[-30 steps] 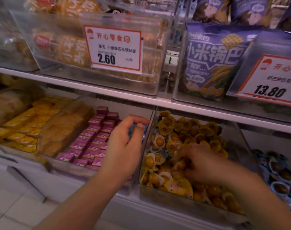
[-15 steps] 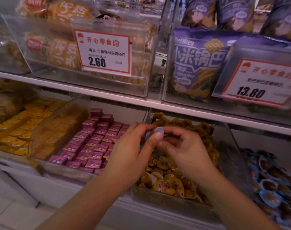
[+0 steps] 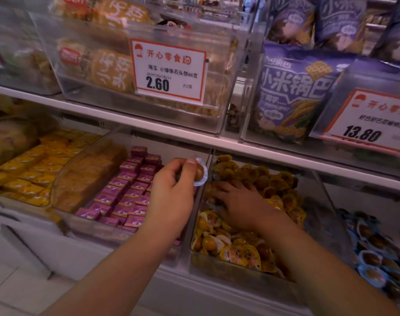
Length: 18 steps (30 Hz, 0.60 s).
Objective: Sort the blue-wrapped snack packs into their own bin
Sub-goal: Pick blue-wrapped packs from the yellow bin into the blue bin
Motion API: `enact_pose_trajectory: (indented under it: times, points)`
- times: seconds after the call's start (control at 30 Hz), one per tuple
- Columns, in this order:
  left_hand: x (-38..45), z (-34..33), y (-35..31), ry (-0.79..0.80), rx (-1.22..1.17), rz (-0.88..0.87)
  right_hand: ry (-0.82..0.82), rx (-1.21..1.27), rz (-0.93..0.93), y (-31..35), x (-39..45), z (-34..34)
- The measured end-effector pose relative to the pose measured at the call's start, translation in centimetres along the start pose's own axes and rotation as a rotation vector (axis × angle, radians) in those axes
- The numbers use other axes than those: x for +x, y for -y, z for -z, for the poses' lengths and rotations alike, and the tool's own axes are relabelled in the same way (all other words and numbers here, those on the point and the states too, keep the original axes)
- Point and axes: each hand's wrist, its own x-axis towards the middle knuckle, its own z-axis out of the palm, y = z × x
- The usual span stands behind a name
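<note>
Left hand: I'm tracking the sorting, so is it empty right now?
No, the left hand pinches a blue-wrapped snack pack above the bin of purple boxes.

White shelf boards [image 3: 149, 131] run across the scene, carrying clear plastic display bins [image 3: 98, 106]. Two orange-framed price cards [image 3: 169, 71] hang on the far upper bins. Pale floor tiles [image 3: 14, 290] show at near left. Lighting is dim and warm.

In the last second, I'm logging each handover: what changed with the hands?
The right hand left the blue-wrapped pack to the left hand and dropped back into the yellow-pack bin, fingers spread. The left hand kept its pinch and stayed above the bin divider. The bins stayed put.
</note>
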Motion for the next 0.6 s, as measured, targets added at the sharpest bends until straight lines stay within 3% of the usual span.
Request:
enact_pose_trajectory:
  times: [0.13,0.33,0.6]
  points:
    - [-0.3,0.7,0.0,0.019,0.065,-0.047,0.107,-0.024,-0.131,-1.2,0.2,1.1]
    - [-0.6,1.6,0.0,0.063,0.091,-0.04,0.115,-0.2,0.053,1.8,0.5,1.3]
    - [-0.8,1.7,-0.5,0.081,0.077,-0.043,0.221,-0.028,0.016,1.2,0.1,1.9]
